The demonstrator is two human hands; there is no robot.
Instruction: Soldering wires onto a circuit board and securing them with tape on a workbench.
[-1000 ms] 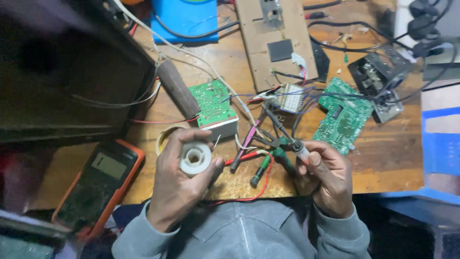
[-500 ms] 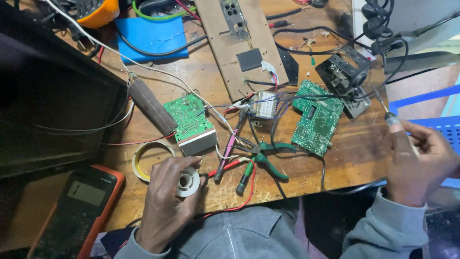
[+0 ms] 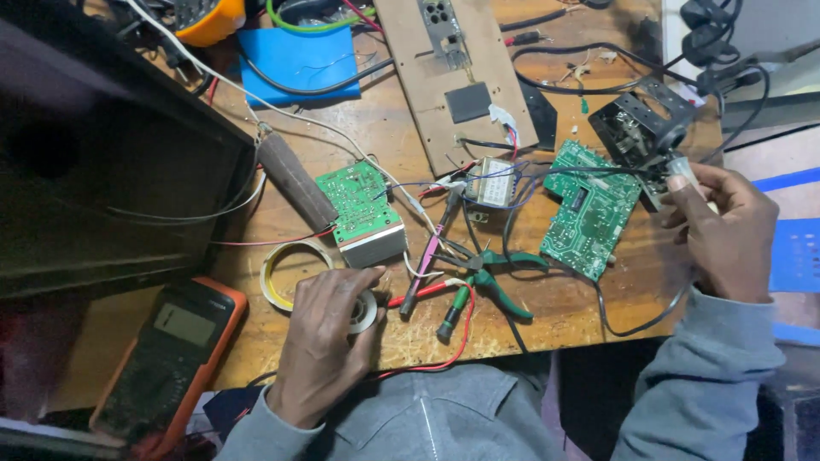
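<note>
**Q:** Wooden bench (image 3: 359,128), head view: what does each hand hold?

**A:** The left hand (image 3: 325,341) lies over a solder spool (image 3: 366,312), fingers closed on it, just below the small green circuit board (image 3: 359,201). The right hand (image 3: 726,230), well to the right of that board, grips a pale cylindrical tool (image 3: 683,168) beside the black metal part (image 3: 641,128).

**Q:** What is near the board?

**A:** Green-handled pliers (image 3: 491,273) to its lower right, an orange multimeter (image 3: 166,350) to its lower left.
</note>
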